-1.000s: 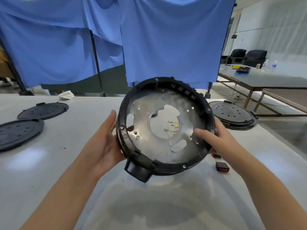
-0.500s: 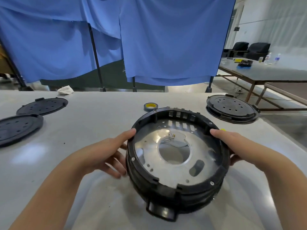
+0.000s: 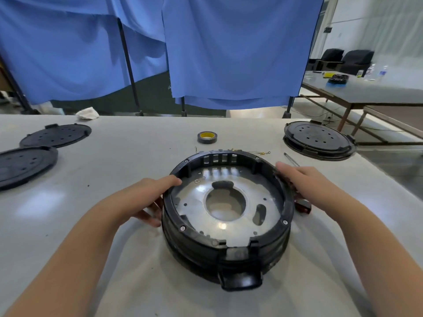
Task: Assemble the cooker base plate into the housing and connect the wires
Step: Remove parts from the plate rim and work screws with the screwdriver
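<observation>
- Here, in the head view, we see the black housing (image 3: 229, 225) resting on the white tabletop (image 3: 128, 161) at lower centre of the frame, with the silver base plate (image 3: 225, 203) seated inside it.
- Our left hand (image 3: 146, 197) has its grip on the housing's left rim: index finger laid over the top edge, the other fingers curled against the outer wall.
- Our right hand (image 3: 304, 179) lies against the right rim with fingers nearly straight, a relaxed grip holding nothing.
- Thin wires (image 3: 263, 153) with yellow terminals lie just beyond the housing's far edge.
- A tape roll (image 3: 207, 137) sits above centre.
- Two black lids (image 3: 55, 136) lie at the left edge, and another black housing (image 3: 319, 139) sits at upper right.
- A red-handled tool (image 3: 303, 205) shows beneath the right hand.
</observation>
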### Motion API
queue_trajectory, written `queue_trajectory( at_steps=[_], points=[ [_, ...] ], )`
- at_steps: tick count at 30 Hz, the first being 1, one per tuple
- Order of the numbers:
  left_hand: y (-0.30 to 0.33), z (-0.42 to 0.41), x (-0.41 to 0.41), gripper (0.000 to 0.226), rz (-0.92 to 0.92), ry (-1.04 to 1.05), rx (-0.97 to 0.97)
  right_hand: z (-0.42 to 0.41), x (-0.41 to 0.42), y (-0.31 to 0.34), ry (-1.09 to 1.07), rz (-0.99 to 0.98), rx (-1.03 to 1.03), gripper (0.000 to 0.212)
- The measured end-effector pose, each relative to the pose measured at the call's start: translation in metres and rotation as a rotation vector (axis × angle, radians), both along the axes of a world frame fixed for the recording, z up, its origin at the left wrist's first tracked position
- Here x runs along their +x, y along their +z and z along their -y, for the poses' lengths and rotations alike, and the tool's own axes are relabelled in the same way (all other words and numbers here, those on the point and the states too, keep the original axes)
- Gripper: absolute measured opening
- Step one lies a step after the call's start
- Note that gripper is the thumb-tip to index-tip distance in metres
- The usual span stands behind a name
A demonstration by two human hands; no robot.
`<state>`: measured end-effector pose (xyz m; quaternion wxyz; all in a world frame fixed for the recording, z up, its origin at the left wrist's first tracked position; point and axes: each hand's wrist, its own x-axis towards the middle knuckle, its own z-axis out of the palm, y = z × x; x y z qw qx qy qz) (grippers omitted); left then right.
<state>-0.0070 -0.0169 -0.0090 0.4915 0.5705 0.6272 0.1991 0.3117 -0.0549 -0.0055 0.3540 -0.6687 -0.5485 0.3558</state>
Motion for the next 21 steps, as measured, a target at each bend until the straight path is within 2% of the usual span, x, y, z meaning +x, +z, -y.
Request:
queue_trajectory(
  at_steps=[2, 5, 8, 10, 13, 21],
  points=[
    [0.0, -0.001, 0.001, 0.049, -0.001, 0.026, 0.014, 0.001, 0.004, 0.002, -0.049, -0.015, 0.097, 0.028],
    [-0.002, -0.002, 0.001, 0.047, 0.016, 0.036, 0.012, 0.002, 0.022, 0.001, -0.099, 0.217, 0.18, 0.011],
    [-0.005, -0.005, 0.0, 0.051, 0.036, 0.033, 0.007, 0.002, 0.039, -0.002, 0.0, 0.392, 0.001, 0.003],
    [-0.006, -0.006, -0.002, 0.053, 0.046, 0.023, 0.007, 0.002, 0.043, -0.006, 0.072, 0.448, -0.149, 0.015],
    [-0.008, -0.006, -0.002, 0.056, 0.065, 0.01, 0.01, 0.0, 0.045, -0.009, 0.097, 0.46, -0.191, 0.026],
    [-0.007, -0.005, 0.001, 0.078, 0.102, 0.01, 0.037, -0.001, 0.039, -0.013, 0.104, 0.537, -0.09, 0.016]
  ],
)
